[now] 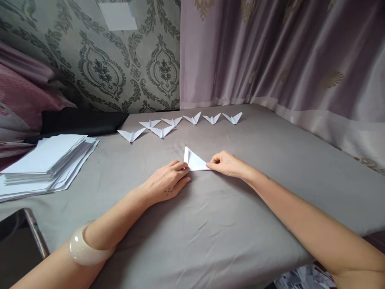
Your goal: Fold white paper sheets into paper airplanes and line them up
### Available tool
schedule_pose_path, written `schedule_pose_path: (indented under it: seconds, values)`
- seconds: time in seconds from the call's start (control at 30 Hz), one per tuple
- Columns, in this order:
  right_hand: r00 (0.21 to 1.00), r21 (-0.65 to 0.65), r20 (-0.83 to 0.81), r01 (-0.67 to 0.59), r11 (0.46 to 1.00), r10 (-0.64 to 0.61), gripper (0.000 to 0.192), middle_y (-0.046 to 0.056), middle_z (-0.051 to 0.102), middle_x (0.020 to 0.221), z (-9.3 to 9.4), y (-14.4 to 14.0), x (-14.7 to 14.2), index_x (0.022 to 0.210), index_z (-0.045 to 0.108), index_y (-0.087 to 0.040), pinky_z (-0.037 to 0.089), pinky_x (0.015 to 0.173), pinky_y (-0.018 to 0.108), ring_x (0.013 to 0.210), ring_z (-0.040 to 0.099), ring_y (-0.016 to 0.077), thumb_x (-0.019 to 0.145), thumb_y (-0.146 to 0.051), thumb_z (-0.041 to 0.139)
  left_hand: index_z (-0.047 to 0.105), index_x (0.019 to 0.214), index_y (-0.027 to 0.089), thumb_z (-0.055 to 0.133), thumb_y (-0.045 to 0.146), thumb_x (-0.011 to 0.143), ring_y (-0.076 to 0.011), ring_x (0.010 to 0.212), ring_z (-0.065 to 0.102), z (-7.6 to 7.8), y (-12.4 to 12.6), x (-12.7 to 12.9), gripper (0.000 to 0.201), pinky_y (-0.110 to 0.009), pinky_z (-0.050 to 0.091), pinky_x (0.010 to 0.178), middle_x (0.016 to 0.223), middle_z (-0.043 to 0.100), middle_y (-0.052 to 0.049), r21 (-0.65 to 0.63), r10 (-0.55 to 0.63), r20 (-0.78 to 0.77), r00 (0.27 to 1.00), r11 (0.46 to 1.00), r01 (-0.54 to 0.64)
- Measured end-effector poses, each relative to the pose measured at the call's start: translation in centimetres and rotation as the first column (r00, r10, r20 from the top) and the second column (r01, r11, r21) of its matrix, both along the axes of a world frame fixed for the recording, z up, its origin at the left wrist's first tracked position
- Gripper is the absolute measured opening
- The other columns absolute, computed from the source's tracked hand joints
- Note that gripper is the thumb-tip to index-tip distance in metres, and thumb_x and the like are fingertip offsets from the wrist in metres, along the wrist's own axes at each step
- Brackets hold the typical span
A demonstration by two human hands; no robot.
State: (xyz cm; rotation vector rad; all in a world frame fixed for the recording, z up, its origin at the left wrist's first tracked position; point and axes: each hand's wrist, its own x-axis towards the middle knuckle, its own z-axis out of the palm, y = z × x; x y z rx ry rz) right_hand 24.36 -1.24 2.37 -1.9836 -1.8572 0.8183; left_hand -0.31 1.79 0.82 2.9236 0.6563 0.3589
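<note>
A white paper [195, 162], folded into a flat triangle, lies on the grey cloth [210, 224] near the middle of the table, one point lifted slightly toward the far side. The left hand [167, 182] lies palm down at the triangle's left corner, fingers nearly closed, their tips pressing the paper's edge to the cloth. The right hand [227, 163] pinches the right corner between thumb and forefinger, the other fingers curled in — a narrow grip, holding only that tip.

What could go wrong here, as I judge it: the cloth is soft and creased, so a press on it may give a blurred or crooked fold, and if either hand slackens, the paper could slide and the edges part. The raised flap could also spring open, since only the two corners are held.

Farther back, a row of finished folds [180, 122] — seven small winged shapes — lies well apart from the hands, five in a line, two just in front at the left. At the left edge sits a paper stack [45, 160], loosely squared, with a black cloth [81, 120] behind it. A pale bangle [84, 249] circles the left wrist, and a dark phone [18, 237] lies at the near left corner. A curtain [285, 60] hangs behind the table.
</note>
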Motion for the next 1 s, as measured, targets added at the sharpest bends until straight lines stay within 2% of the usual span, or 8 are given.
schedule_pose_path:
  seconds: [0.1,0.23,0.4,0.57,0.7,0.77,0.9,1.0]
  values:
    - [0.997,0.034,0.072,-0.036,0.999,0.033,0.032,-0.002,0.056,0.065,0.0,-0.2,-0.1,0.062,0.055,-0.019,0.031,0.053,0.024,0.059,0.047,0.0112,0.078,-0.046,0.052,0.061,0.113,0.016,0.037,0.028,0.098,-0.0224,0.105,0.055,0.0,0.0,0.0,0.031,-0.036,0.05,0.088,0.116,0.059,-0.01,-0.011,0.005,-0.003,1.0,1.0,-0.005]
    - [0.978,0.147,0.186,-0.128,0.981,0.099,0.033,0.002,0.06,0.077,-0.4,-0.9,-0.4,0.061,0.049,-0.019,0.034,0.06,0.026,0.072,0.053,0.0143,0.086,-0.04,0.047,0.061,0.113,0.017,0.036,0.026,0.098,-0.0217,0.104,0.055,0.1,0.0,-0.1,0.031,-0.035,0.049,0.089,0.115,0.06,-0.009,-0.017,0.0,0.01,1.0,1.0,0.0]
    - [0.946,0.21,0.317,-0.139,0.968,0.067,0.031,0.003,0.059,0.084,-0.9,-1.8,-0.8,0.067,0.047,-0.02,0.034,0.063,0.027,0.083,0.052,0.0173,0.092,-0.039,0.045,0.062,0.113,0.017,0.035,0.024,0.099,-0.0211,0.103,0.056,0.1,0.1,-0.1,0.031,-0.035,0.049,0.089,0.114,0.061,-0.009,-0.007,-0.022,0.018,1.0,1.0,0.022]
    - [0.964,0.224,0.255,-0.132,0.966,0.073,0.024,0.002,0.059,0.087,-1.0,-2.3,0.5,0.076,0.051,-0.021,0.038,0.067,0.028,0.083,0.053,0.0168,0.092,-0.039,0.048,0.062,0.111,0.016,0.034,0.025,0.099,-0.0217,0.104,0.055,0.2,0.0,0.0,0.031,-0.035,0.049,0.089,0.115,0.06,-0.01,-0.001,-0.011,-0.016,1.0,1.0,0.011]
    - [0.978,0.259,0.2,-0.112,0.959,0.061,0.016,0.003,0.061,0.09,-0.6,-2.6,1.0,0.097,0.058,-0.02,0.042,0.074,0.03,0.086,0.055,0.0176,0.092,-0.03,0.047,0.062,0.108,0.014,0.034,0.024,0.099,-0.0212,0.101,0.056,0.5,-0.2,0.1,0.03,-0.033,0.05,0.084,0.107,0.061,-0.01,0.003,-0.012,-0.027,1.0,1.0,0.012]
    - [0.968,0.378,0.249,-0.115,0.919,0.018,0.022,0.007,0.061,0.099,-0.3,-2.9,-0.3,0.104,0.06,-0.019,0.043,0.082,0.033,0.094,0.053,0.0198,0.094,-0.023,0.041,0.062,0.106,0.014,0.034,0.024,0.099,-0.0211,0.099,0.056,0.6,-0.2,0.2,0.03,-0.033,0.05,0.083,0.103,0.061,-0.01,0.013,-0.014,-0.03,0.999,1.0,0.014]
    - [0.907,0.421,0.38,-0.345,0.839,0.182,0.028,0.01,0.059,0.106,-0.3,-3.7,-4.8,0.106,0.063,-0.019,0.044,0.084,0.034,0.096,0.051,0.0215,0.097,-0.023,0.037,0.062,0.101,0.013,0.032,0.023,0.099,-0.0213,0.098,0.055,0.2,-0.2,0.2,0.032,-0.035,0.049,0.086,0.099,0.06,-0.011,0.061,-0.022,-0.015,1.0,0.998,0.023]
    - [0.891,0.381,0.414,-0.357,0.853,0.188,0.03,0.01,0.057,0.105,-0.9,-4.2,-7.2,0.11,0.061,-0.017,0.046,0.085,0.036,0.095,0.051,0.0219,0.097,-0.031,0.038,0.063,0.096,0.012,0.031,0.02,0.098,-0.0213,0.097,0.054,-0.2,-0.1,0.3,0.033,-0.035,0.049,0.087,0.099,0.059,-0.012,0.074,-0.037,-0.022,0.999,0.997,0.039]
